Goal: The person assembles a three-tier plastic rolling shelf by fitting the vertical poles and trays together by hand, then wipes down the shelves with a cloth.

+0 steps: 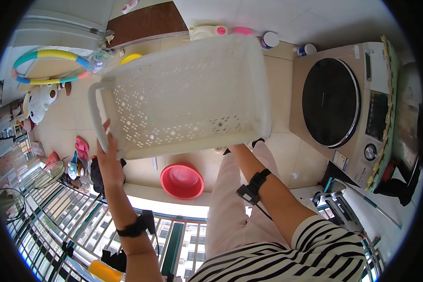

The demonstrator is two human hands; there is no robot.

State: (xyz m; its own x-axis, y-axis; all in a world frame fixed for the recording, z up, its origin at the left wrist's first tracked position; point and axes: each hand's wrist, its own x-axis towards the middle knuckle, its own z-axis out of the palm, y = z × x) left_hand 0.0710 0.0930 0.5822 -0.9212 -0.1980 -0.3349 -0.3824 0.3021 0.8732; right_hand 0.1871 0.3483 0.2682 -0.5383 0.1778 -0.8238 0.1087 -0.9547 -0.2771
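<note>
A large white plastic basket (pixel 188 94) with small square holes is held up in front of me, tilted, its inside facing me. My left hand (pixel 110 155) is closed around the handle at its left end, near the lower corner. My right hand (pixel 235 149) reaches behind the basket's near long edge. Its fingers are hidden there, so their grip does not show. The basket looks bare inside. On the floor below it, between my two arms, sits a red basin (pixel 182 181).
A front-loading washing machine (pixel 345 105) stands at the right. A coloured hoop (pixel 51 52) leans at the far left, above a white plush toy (pixel 42 101). Pink slippers (pixel 81 146) lie on the left floor. Balcony railings (pixel 84 221) run along the near left side.
</note>
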